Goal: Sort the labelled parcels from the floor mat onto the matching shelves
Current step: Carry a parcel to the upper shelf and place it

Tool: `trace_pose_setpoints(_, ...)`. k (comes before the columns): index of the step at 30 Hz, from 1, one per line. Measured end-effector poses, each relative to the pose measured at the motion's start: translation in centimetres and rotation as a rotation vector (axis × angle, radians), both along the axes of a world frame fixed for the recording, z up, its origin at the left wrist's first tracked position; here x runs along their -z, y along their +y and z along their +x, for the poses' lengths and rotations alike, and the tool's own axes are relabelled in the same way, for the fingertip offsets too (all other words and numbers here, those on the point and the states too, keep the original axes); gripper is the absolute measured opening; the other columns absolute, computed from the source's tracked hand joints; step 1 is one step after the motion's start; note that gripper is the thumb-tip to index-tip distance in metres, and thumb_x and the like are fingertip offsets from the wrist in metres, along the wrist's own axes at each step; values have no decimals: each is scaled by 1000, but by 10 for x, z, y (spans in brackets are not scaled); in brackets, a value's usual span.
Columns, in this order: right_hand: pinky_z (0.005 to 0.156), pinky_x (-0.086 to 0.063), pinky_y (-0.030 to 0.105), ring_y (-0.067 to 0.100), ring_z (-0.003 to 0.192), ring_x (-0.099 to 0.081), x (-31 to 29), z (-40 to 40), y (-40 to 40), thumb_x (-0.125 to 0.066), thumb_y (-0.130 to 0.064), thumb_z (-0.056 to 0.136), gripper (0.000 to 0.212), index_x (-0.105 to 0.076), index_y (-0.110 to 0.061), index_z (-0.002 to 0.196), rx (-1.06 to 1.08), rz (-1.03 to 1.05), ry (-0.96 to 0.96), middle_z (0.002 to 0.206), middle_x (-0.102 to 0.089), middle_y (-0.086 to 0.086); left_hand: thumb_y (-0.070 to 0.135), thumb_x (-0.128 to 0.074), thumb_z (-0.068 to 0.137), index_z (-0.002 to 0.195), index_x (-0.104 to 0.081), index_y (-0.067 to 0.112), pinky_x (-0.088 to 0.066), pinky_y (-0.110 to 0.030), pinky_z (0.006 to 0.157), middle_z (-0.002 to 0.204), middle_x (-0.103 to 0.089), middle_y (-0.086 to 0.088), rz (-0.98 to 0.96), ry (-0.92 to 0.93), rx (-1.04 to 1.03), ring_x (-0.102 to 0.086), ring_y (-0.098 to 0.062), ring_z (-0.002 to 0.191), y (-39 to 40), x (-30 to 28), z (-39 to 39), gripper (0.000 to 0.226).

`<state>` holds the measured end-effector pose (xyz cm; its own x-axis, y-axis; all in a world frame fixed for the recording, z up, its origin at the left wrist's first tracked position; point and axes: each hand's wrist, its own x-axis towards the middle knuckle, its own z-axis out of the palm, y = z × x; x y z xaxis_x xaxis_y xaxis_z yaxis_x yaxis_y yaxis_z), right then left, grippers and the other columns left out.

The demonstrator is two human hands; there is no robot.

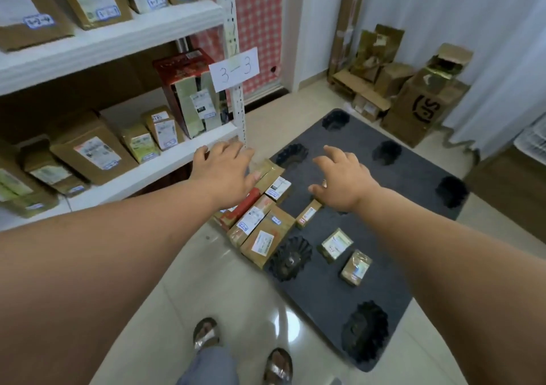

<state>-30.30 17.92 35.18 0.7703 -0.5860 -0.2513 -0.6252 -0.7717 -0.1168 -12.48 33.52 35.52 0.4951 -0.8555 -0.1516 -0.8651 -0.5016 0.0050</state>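
A dark grey floor mat (372,225) lies on the tiled floor. Several brown labelled parcels (266,231) lie packed together at its left edge, with a red box (246,205) among them. Three smaller parcels lie apart: one (308,213) under my right hand, one (335,244) and one (356,268) nearer me. My left hand (224,171) hovers over the far end of the cluster, fingers spread, holding nothing. My right hand (344,180) hangs over the mat with loosely curved fingers, empty. A white shelf unit (133,171) stands left, its post bearing a "3-3" paper sign (235,69).
Shelves hold several upright labelled cardboard parcels and a tall red box (186,89). Opened cardboard boxes (413,89) are piled in the far right corner by a white curtain. Black flower patterns dot the mat. My sandalled feet (242,352) stand on glossy tiles.
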Motion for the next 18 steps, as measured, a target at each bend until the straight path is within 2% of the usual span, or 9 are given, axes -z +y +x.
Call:
trace_pose_setpoints(6, 115, -25, 51, 35, 147, -13, 42, 25, -19, -53, -47, 97, 65, -29, -22, 152, 40, 80, 82, 163, -9, 6, 56, -30, 101, 154, -22, 30, -10, -52, 118, 163, -19, 2, 87, 66, -8, -12, -24, 149, -20, 35, 33, 59)
trace_pose_setpoints(14, 108, -34, 50, 37, 138, -26, 102, 82, -44, -56, -42, 94, 61, -36, -20, 147, 161, 208, 198, 157, -23, 6, 53, -33, 100, 152, -25, 33, -14, -49, 116, 159, -26, 3, 186, 178, -10, -20, -23, 145, -49, 105, 101, 56)
trace_pose_setpoints(18, 109, -34, 49, 36, 137, -26, 136, 108, -52, -56, -37, 95, 59, -36, -20, 148, 216, 272, 224, 154, -27, 7, 54, -34, 99, 153, -24, 31, -17, -48, 115, 159, -26, 2, 263, 177, 12, -22, -24, 145, -60, 144, 138, 60)
